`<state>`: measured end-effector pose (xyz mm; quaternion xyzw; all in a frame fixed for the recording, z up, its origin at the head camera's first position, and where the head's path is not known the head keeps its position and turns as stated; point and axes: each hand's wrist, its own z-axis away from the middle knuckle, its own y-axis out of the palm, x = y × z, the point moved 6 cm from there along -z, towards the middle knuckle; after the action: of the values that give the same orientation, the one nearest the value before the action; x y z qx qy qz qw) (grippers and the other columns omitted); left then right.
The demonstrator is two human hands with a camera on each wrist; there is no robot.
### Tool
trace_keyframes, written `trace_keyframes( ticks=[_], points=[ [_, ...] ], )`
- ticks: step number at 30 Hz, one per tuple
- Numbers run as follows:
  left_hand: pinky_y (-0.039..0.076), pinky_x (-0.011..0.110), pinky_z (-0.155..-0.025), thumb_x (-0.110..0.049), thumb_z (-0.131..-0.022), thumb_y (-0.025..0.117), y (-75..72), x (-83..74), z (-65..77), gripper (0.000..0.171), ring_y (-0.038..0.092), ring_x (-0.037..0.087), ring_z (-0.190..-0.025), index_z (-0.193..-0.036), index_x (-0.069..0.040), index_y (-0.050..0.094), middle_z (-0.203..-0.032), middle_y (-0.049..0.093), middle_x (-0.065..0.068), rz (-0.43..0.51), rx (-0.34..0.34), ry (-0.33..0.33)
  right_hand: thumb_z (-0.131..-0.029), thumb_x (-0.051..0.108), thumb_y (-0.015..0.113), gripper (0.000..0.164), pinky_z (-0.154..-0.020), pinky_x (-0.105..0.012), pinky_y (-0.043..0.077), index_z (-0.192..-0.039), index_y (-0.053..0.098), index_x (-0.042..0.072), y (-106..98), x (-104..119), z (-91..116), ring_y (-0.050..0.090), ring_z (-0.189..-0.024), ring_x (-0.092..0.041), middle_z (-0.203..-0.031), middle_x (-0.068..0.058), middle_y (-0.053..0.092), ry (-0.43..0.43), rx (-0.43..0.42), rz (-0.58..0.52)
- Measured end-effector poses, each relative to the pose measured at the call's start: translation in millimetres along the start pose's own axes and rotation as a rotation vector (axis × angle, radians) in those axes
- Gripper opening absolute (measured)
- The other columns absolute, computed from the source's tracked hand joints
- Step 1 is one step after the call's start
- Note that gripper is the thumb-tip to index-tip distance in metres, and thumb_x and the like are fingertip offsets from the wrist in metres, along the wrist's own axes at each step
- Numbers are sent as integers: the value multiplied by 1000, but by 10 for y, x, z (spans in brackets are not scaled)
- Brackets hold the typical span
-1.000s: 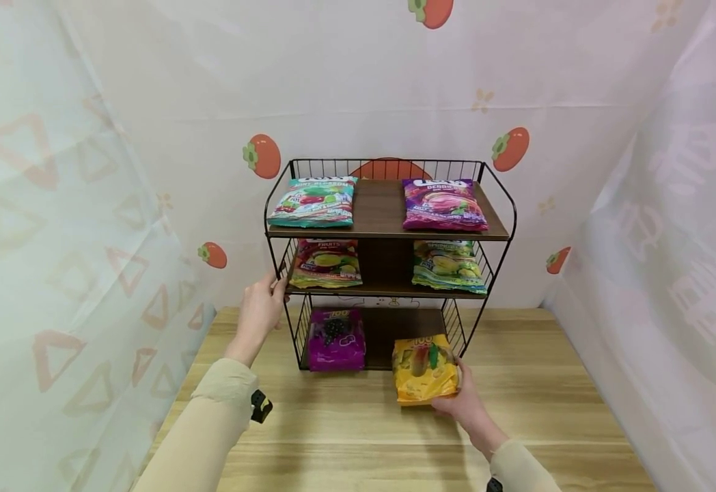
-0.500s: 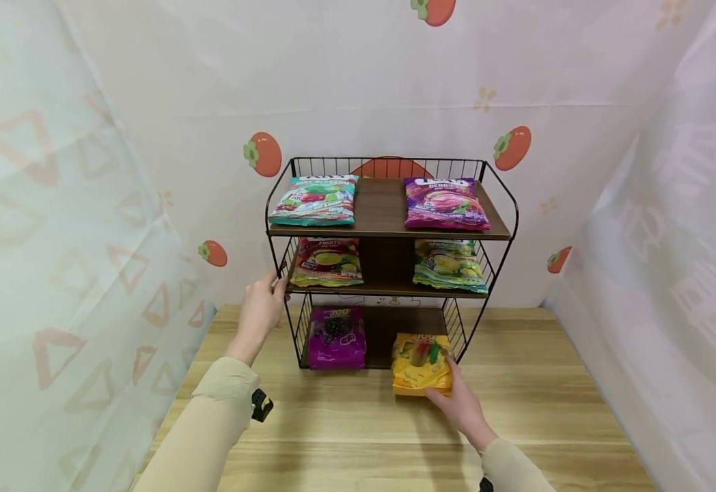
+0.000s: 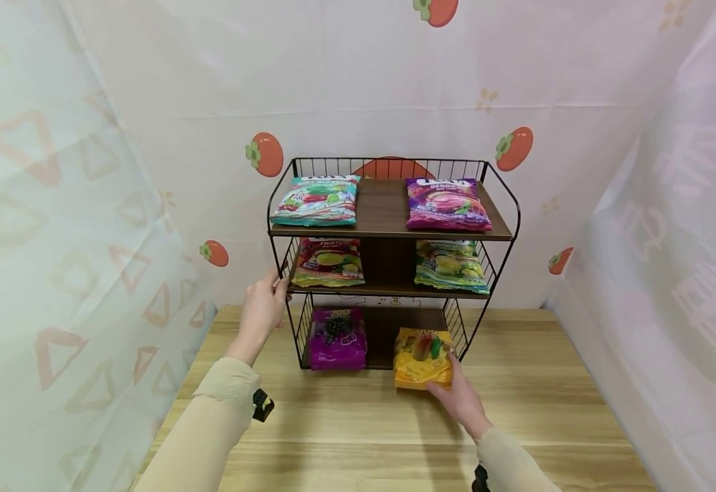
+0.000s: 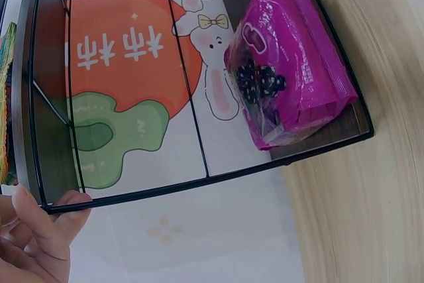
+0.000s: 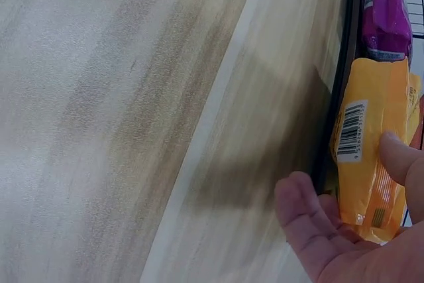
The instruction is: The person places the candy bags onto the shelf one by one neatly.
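Observation:
My right hand [image 3: 459,402] holds a yellow candy bag [image 3: 422,362] with a mango picture, its thumb against the front and fingers at the side. The bag sits at the right of the bottom tier, its front end over the tier's front edge. In the right wrist view, its barcode end [image 5: 361,130] faces me, and a thumb presses it. My left hand [image 3: 262,311] grips the black wire rack [image 3: 389,236] at the left end of its middle tier. The left wrist view has fingers [image 4: 73,207] around that frame corner. A purple grape candy bag [image 3: 337,342] lies at bottom left.
The top tier bears a teal candy bag [image 3: 318,201] and a purple berries bag [image 3: 447,205]. On the middle tier lie a red fruits bag [image 3: 328,263] and a green bag [image 3: 451,266]. A wooden table [image 3: 346,437] extends in front; a printed cloth [image 3: 389,82] hangs behind.
The yellow candy bag has moved back onto the bottom tier, with my right hand following at its front right corner. My left hand stays on the rack.

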<state>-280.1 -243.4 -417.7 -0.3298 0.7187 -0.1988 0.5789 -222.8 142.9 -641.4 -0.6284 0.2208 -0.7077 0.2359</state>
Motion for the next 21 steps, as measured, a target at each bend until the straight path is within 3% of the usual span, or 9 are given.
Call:
trace_keyframes(
  ticks=[4, 14, 18, 21],
  points=[
    [54, 34, -41, -24, -110, 46, 5, -7, -4, 41, 61, 21, -39, -148, -8, 52, -99, 74, 27, -8, -4, 4, -97, 38, 71, 92, -102, -66, 45, -162, 15, 4, -12, 9, -32, 54, -124, -55, -147, -41, 42, 5, -6, 25],
    [54, 34, -43, -26, -111, 45, 4, 7, 12, 41, 59, 17, -38, -147, -7, 53, -97, 75, 24, -8, 6, -17, -97, 36, 72, 91, -106, -67, 41, -161, 17, 1, -13, 3, -133, 49, -129, -56, -149, -38, 42, -11, -18, 58],
    [53, 33, -46, -27, -111, 45, -8, -3, 13, 39, 61, 17, -40, -142, -6, 57, -97, 74, 24, 1, 3, -26, -97, 34, 72, 91, -101, -67, 45, -161, 17, 0, -33, 27, -156, 55, -124, -55, -146, -37, 46, -24, -30, 103],
    [56, 33, -49, -28, -110, 45, -12, -6, 18, 43, 65, 17, -44, -145, -4, 54, -107, 73, 28, 21, 8, -33, -96, 35, 73, 91, -94, -65, 51, -160, 19, -1, -53, 56, -168, 62, -113, -53, -138, -38, 53, -24, -46, 148]
  ],
)
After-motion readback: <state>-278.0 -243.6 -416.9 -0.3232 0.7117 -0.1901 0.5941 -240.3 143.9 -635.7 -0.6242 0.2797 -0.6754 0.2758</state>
